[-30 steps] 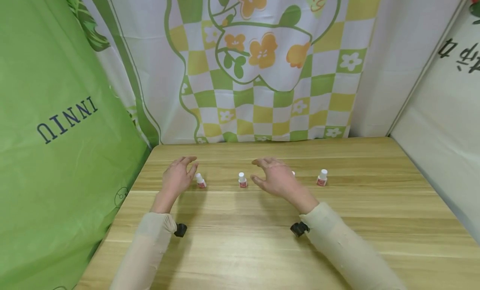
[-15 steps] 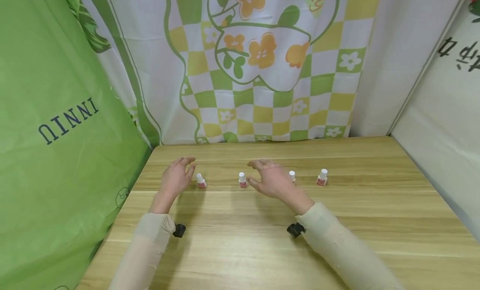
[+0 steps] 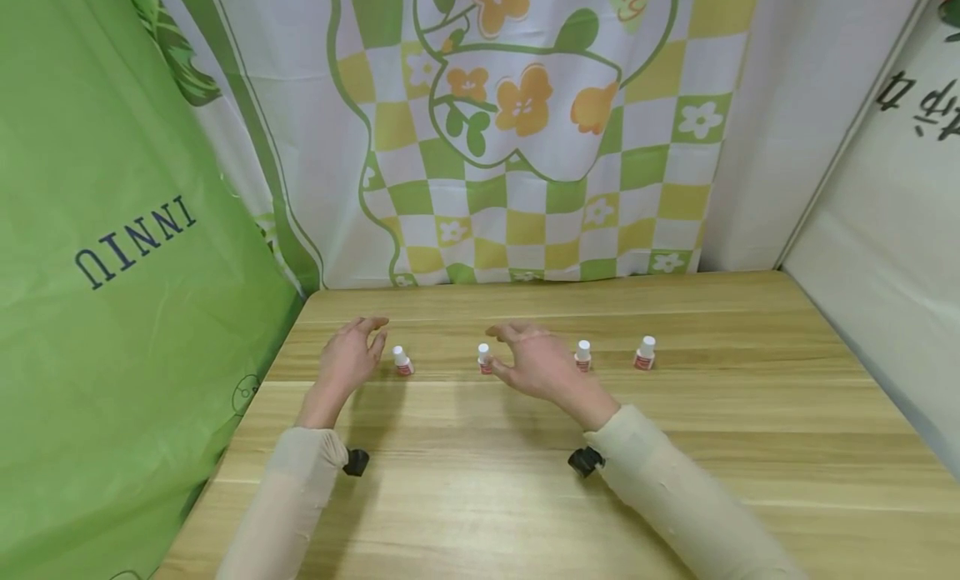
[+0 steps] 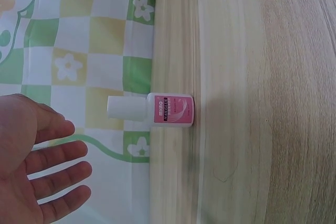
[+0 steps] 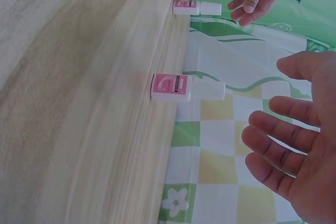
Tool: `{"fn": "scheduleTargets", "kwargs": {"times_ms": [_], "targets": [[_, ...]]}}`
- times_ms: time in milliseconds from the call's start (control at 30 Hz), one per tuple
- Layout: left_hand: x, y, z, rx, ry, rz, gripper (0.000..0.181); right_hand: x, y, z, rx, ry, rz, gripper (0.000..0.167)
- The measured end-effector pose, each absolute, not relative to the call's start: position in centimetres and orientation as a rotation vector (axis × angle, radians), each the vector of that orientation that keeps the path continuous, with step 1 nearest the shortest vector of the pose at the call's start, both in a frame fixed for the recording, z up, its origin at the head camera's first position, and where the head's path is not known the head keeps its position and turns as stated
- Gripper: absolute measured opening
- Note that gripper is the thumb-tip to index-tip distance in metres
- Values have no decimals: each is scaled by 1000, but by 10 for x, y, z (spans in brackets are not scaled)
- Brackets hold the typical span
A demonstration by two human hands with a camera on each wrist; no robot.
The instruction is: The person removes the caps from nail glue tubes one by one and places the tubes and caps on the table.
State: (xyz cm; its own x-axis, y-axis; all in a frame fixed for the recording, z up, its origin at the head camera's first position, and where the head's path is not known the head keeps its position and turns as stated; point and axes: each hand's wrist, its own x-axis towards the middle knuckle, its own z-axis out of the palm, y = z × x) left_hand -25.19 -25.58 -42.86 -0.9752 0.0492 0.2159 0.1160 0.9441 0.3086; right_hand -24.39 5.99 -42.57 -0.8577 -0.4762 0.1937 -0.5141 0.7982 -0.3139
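Small white nail glue bottles with pink labels stand upright in a row on the table. My left hand (image 3: 349, 359), its fingers loosely extended, hovers just left of the leftmost bottle (image 3: 402, 363); in the left wrist view a gap separates the fingers from the nail glue bottle (image 4: 170, 109). My right hand (image 3: 542, 365) is held above the table, its thumb partly hiding the second bottle (image 3: 483, 352) in the head view. In the right wrist view its relaxed fingers stay apart from that bottle (image 5: 169, 86). Neither hand holds anything.
To the right of my right hand stand a third bottle (image 3: 583, 348) and a fourth (image 3: 645, 353). The wooden table (image 3: 480, 497) meets a checkered cloth (image 3: 525, 222) at the back, a green cloth (image 3: 150, 330) at left and a white one (image 3: 885, 255) at right.
My right hand has drifted left, so its thumb now overlaps the second bottle and the third bottle shows from behind it. The left hand has shifted slightly left. The bottles stay in place.
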Motion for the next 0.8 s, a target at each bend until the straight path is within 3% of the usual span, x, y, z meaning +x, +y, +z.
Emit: {"fn": "scheduleTargets", "kwargs": {"times_ms": [800], "targets": [[-249, -271, -436, -116, -2895, -663, 36, -242, 53, -430, 844, -2853, 643, 47]]}}
